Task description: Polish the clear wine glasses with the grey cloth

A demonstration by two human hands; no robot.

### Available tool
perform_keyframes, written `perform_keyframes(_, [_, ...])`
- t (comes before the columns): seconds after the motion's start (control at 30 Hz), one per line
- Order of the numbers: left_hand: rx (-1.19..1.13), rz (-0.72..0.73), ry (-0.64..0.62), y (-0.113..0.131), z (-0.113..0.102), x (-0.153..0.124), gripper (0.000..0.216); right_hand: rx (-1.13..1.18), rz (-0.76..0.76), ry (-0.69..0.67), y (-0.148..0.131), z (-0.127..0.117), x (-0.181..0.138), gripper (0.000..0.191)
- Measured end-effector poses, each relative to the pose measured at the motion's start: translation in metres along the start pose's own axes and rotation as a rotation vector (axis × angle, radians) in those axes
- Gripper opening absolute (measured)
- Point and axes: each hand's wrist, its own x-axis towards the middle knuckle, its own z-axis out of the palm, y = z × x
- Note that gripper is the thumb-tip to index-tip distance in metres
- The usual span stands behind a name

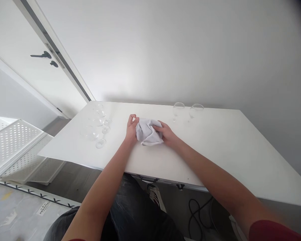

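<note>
Above the middle of the white table, a crumpled pale grey cloth [148, 133] is held between both hands. My left hand [132, 130] is closed at the cloth's left edge, its index finger bent up. On the other side, my right hand [167, 133] grips the cloth, thumb and fingers pressed into its folds. Whether the cloth wraps something cannot be seen. Several clear stemmed glasses, one with its round foot [101, 143] facing me, lie on their sides to the left. Toward the back right, two stemmed glasses, a nearer-to-center one [179, 109] and another [196, 111], stand upright.
The white table [223, 150] runs along a grey-white wall. A door with a dark handle [41, 54] is at the upper left. White perforated panels [15, 144] and a patterned mattress [20, 214] lie at lower left. A black cable [196, 214] coils beneath the table.
</note>
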Motion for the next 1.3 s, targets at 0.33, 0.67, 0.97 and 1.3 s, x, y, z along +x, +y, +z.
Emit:
perform_keyframes(0.33, [0.246, 0.032, 0.330, 0.002, 0.006, -0.016, 0.029, 0.177, 0.062, 0.038, 0.001, -0.004, 0.006, 0.035])
perform_keyframes(0.67, [0.139, 0.275, 0.916, 0.038, -0.049, -0.123, 0.048, 0.135, 0.014, 0.054, 0.007, -0.004, 0.007, 0.037])
perform_keyframes(0.97, [-0.077, 0.085, 0.598, 0.085, -0.099, -0.104, 0.067, 0.063, -0.022, -0.008, 0.007, 0.001, 0.002, 0.038])
perform_keyframes(1.3, [0.352, 0.197, 0.297, 0.048, -0.015, -0.069, 0.047, -0.101, -0.357, 0.084, 0.007, 0.001, 0.000, 0.038])
